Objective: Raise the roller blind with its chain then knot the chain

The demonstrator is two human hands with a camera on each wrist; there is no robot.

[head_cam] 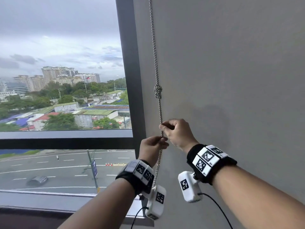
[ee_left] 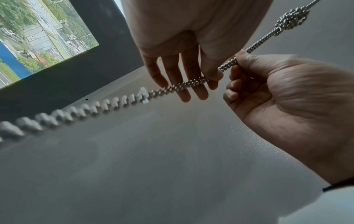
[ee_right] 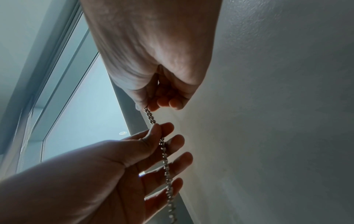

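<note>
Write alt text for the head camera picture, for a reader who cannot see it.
Two hands pinch a metal bead chain hanging down a grey wall, the right hand just above the left hand; a knot sits in the chain above them. To the left, a dark-framed window shows a cloudy city and road.

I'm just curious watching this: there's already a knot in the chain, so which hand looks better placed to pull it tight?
Probably the right hand: it pinches the bead chain higher up, nearest the knot. The left hand pinches it just below with its other fingers spread, so it can only steady the slack.
</note>
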